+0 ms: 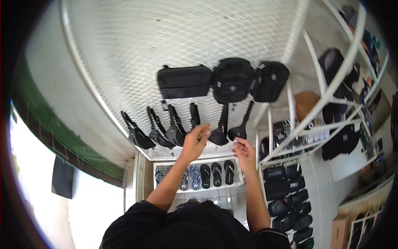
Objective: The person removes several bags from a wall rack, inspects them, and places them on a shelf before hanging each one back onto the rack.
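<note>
Both arms reach up toward a white wire mesh panel [186, 33] hung with black bags. My left hand [197, 139] is raised before a small hanging sling bag [194, 116], its fingers curled; whether it touches the bag cannot be made out. Just right of it hangs another sling bag [219, 135]. My right hand [243, 149] is below the rightmost sling bag [237, 132], its fingers bent and partly apart, with nothing visible in it. Higher up hang a wide black bag [184, 82], a black backpack [233, 81] and another black bag [270, 81].
Flip-flops [205, 176] lie in a white rack [199, 189] below the mesh. White metal shelving [327, 97] with caps [342, 141] stands at the right. Rows of black items [275, 189] are at lower right. A bright doorway opens at left.
</note>
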A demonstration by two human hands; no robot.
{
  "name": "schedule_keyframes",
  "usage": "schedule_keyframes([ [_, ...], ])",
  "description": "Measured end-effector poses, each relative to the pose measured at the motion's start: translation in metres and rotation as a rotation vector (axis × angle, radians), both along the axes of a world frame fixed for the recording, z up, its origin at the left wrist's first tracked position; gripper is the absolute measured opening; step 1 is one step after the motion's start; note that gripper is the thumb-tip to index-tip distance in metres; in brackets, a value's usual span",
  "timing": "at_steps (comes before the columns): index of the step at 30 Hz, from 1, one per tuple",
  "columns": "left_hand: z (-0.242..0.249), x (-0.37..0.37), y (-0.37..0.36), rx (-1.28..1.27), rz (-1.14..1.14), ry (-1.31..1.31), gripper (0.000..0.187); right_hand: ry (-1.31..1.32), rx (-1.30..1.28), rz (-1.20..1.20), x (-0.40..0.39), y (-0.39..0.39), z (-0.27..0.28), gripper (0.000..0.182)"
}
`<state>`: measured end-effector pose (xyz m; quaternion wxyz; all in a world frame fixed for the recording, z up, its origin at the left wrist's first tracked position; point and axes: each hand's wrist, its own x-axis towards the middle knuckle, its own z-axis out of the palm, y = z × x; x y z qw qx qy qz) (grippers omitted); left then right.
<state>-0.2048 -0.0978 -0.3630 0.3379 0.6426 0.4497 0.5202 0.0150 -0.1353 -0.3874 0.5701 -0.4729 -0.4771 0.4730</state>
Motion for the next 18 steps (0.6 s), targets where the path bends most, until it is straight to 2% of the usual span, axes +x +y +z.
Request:
schedule_keyframes([
  [2,0.03,-0.04,0.009,0.157,0.127,0.072,0.031,-0.012,0.134,0.104,-0.043,0.024,0.029,0.022],
  [4,0.052,-0.074,0.025,0.278,0.219,0.115,0.029,-0.16,0.334,0.154,-0.071,0.056,0.047,0.02],
  [6,0.086,-0.097,0.03,0.359,0.322,0.124,0.027,-0.24,0.499,0.108,-0.103,0.077,0.081,0.019],
  [9,0.115,-0.132,0.048,0.488,0.383,0.103,0.025,-0.499,0.708,0.004,-0.142,0.099,0.132,0.021],
  [11,0.126,-0.15,0.061,0.534,0.475,0.257,0.028,-0.587,0.776,0.006,-0.154,0.119,0.153,0.024],
  [13,0.127,-0.161,0.075,0.536,0.51,0.287,0.028,-0.953,1.133,-0.079,-0.164,0.138,0.172,0.041],
  [14,0.125,-0.167,0.082,0.541,0.537,0.332,0.029,-0.959,1.14,-0.069,-0.168,0.143,0.178,0.041],
  [16,0.12,-0.175,0.09,0.537,0.508,0.351,0.036,-1.239,1.02,0.01,-0.171,0.153,0.188,0.063],
  [17,0.116,-0.175,0.094,0.494,0.486,0.368,0.04,-1.362,1.0,0.005,-0.169,0.165,0.187,0.082],
  [18,0.114,-0.175,0.095,0.451,0.458,0.386,0.044,-1.365,0.994,0.008,-0.166,0.171,0.189,0.082],
])
